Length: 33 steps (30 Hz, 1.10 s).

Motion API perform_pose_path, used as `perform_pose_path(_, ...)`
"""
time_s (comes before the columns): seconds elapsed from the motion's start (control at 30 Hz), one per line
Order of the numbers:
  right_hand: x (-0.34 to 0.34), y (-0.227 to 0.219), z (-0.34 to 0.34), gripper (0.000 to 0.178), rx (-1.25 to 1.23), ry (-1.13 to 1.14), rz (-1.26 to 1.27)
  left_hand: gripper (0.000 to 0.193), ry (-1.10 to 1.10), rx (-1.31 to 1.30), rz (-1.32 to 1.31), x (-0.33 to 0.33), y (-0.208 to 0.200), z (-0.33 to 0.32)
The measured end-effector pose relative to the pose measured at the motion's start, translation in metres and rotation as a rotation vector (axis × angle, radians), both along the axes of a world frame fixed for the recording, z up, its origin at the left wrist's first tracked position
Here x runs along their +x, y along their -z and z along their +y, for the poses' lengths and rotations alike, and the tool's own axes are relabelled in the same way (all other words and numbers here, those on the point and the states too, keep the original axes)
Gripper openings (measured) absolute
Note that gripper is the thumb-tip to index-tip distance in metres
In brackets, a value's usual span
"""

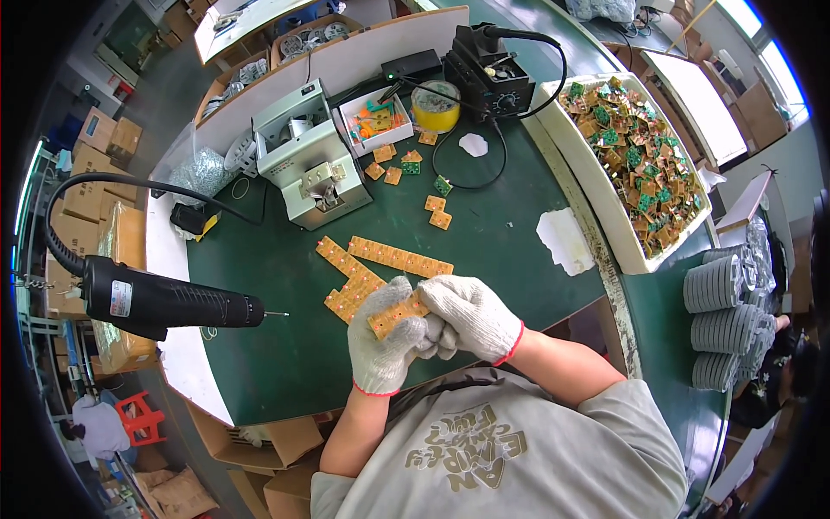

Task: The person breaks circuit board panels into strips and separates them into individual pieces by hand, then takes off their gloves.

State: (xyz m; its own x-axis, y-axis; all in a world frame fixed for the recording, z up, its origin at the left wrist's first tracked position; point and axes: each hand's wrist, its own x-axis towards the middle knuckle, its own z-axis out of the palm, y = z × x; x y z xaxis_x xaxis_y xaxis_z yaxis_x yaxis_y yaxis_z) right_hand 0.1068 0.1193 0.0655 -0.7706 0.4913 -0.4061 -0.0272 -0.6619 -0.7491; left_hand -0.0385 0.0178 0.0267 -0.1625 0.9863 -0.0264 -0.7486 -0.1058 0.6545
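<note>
Head view: left hand point(380, 344) and right hand point(474, 317) both close on an orange strip point(397, 317), held near the other strips point(400, 256). Thumbs close, pressure even, fingers off the parts looks wisest here; farther out, loose boards point(439, 220) lie well apart.

Bright, fairly even light fills the middle of the frame. At the upper right a window point(785, 80) burns out to white with bluish fringes, and a thin light strip point(29, 183) glows along the left rim. Pale glare streaks the green surface point(661, 339) at the lower right. The hands point(379, 348) look reasonably crisp; the far upper left is softer. Straight edges bow outward, and the corners fall to black.
</note>
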Motion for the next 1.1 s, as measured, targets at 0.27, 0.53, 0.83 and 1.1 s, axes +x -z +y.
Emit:
perform_pose_path(0.27, -0.001, 0.003, 0.016, 0.023, -0.013, 0.070, -0.099, 0.055, -0.086, -0.104, -0.201, 0.010, 0.007, 0.002)
perform_pose_path(0.53, 0.004, 0.004, 0.032, 0.025, -0.292, 0.049, 0.095, 0.054, -0.147, -0.022, -0.246, -0.005, 0.009, 0.005)
perform_pose_path(0.83, 0.007, 0.015, 0.090, 0.045, 1.272, -0.144, -0.966, 0.049, -0.203, -0.093, 0.018, -0.010, -0.002, -0.008)
perform_pose_path(1.1, -0.018, 0.003, 0.121, 0.039, 1.514, 0.143, -0.967, 0.047, -0.232, -0.073, 0.056, -0.019, -0.005, -0.014)
